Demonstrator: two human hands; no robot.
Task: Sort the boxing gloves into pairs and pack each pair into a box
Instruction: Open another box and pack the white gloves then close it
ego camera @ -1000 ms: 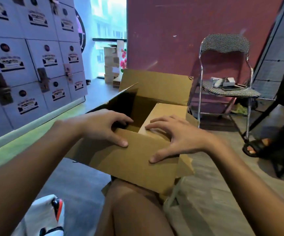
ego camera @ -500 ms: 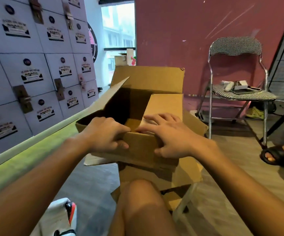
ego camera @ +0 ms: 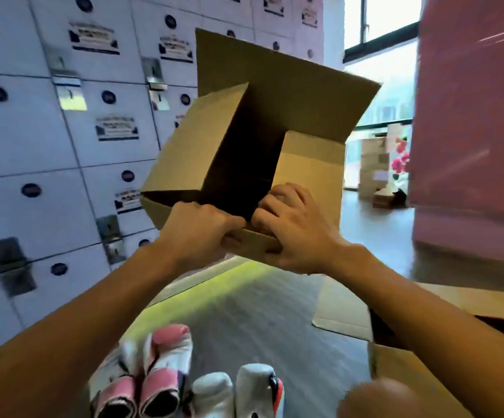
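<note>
Holding box [ego camera: 274,95] aloft, flaps open, mouth tipped toward the holder, likely to square it up for packing. Left hand [ego camera: 196,230]: fingers curled round the near rim. Right hand [ego camera: 293,233]: fingers hooked over that rim, just beside. Gloves [ego camera: 166,360]: floor, well below both hands, unpacked.

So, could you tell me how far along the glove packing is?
Sorting looks done: pink-and-white gloves and white gloves lie grouped on the floor. In hand: left hand and right hand grip the open cardboard box, no glove visible inside. Left: packing both pairs.
</note>
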